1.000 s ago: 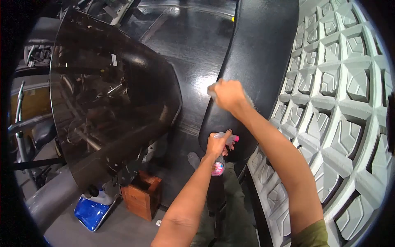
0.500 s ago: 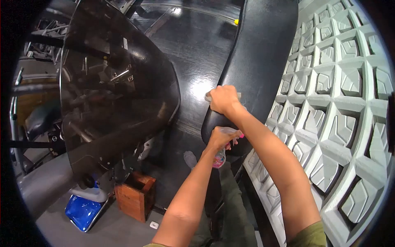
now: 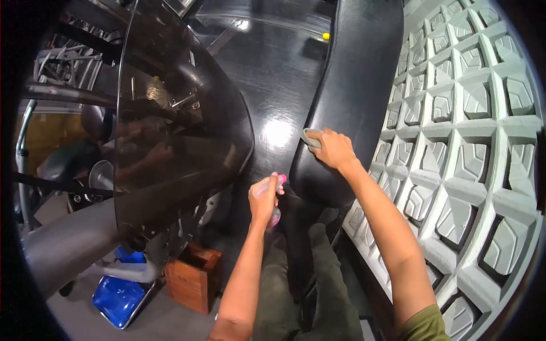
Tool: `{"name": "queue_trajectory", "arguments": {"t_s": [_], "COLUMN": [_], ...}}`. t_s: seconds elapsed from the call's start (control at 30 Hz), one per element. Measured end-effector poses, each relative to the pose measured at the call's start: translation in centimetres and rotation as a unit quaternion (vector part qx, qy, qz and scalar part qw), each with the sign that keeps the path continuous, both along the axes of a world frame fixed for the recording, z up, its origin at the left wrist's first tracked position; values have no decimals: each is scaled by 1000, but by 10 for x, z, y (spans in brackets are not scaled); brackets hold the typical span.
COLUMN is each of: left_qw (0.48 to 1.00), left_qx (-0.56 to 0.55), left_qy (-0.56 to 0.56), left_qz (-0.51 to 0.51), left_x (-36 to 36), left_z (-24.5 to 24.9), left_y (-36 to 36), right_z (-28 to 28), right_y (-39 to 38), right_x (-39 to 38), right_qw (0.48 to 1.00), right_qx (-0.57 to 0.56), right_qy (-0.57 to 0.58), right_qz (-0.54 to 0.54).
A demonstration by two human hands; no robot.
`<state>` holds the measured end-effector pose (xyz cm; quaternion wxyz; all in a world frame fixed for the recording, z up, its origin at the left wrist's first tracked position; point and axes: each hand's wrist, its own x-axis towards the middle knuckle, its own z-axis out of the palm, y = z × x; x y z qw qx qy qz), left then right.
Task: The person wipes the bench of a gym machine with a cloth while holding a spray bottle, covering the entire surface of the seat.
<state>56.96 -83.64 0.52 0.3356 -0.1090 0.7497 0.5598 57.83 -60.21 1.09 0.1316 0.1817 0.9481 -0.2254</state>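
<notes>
Pad (image 3: 358, 68) was long, black, running straight away from me; right hand (image 3: 336, 150) sat on its near end, fingers pinching a grey cloth (image 3: 309, 136). Left hand (image 3: 263, 198) hung just below-left, fingers wrapped round a spray bottle (image 3: 278, 182).

Just the one view, worn on the head, looking forward and steeply down through a wide fisheye lens with black corners. It sits close: both arms come in from the bottom edge, with the left hand (image 3: 264, 196) and right hand (image 3: 334, 149) mid-frame. The black pad (image 3: 358, 85) is at top centre, the patterned wall (image 3: 472, 142) on the right, the tinted shield (image 3: 182, 142) on the left, and the floor (image 3: 170, 315) below.
</notes>
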Motion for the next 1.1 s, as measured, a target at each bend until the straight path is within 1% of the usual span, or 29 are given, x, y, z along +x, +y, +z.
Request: {"name": "queue_trajectory", "arguments": {"t_s": [0.07,0.17,0.27,0.3,0.37,0.4,0.43,0.53,0.57,0.63,0.67,0.7,0.8,0.83,0.87,0.9,0.93,0.97,1.03,1.1], "left_qw": [1000,995,988,988,986,989,991,995,996,996,997,996,996,996,996,996,997,997,996,998], "left_qx": [-14,-93,-136,-135,-132,-126,-120,-87,-82,-86,-70,-80,-83,-75,-66,-72,-63,-54,-54,-43], "left_qy": [28,16,64,76,101,82,64,36,33,15,15,13,20,33,47,28,36,44,67,38], "left_qz": [-1,14,-22,-16,-6,1,9,9,3,-19,-18,-25,-32,-32,-30,-35,-34,-34,-30,-8], "left_x": [-7,-14,-10,-10,-10,-9,-9,-2,2,10,16,21,36,41,46,49,53,56,58,56], "left_z": [-4,0,-17,-15,-8,-6,-4,0,-1,5,4,4,2,-3,-7,-7,-11,-19,-13,-3], "left_y": [7,26,29,30,28,26,23,8,3,-4,-9,-13,-23,-26,-29,-30,-32,-35,-31,-28], "right_z": [-7,-9,-10,-6,-24,-21,-15,-3,0,2,2,1,-3,-3,-3,-6,-7,-8,-6,4], "right_y": [-3,-5,-15,-20,-23,-28,-30,-35,-30,-22,-19,-17,-23,-33,-42,-53,-61,-63,-68,-48], "right_x": [6,7,9,12,22,25,34,36,32,8,-4,-12,-30,-37,-36,-29,-23,-19,-12,-10], "right_qw": [1000,999,1000,999,996,992,983,953,954,971,975,990,993,978,971,962,950,949,947,967], "right_qx": [-11,-16,9,33,39,40,35,34,34,87,112,99,61,96,89,80,72,74,73,47], "right_qy": [11,6,10,25,5,-5,10,-61,-47,-65,-73,-25,-45,-122,-130,-138,-145,-144,-143,-141], "right_qz": [-17,-32,-23,-9,74,116,178,295,296,215,176,93,90,136,180,224,266,270,278,206]}}
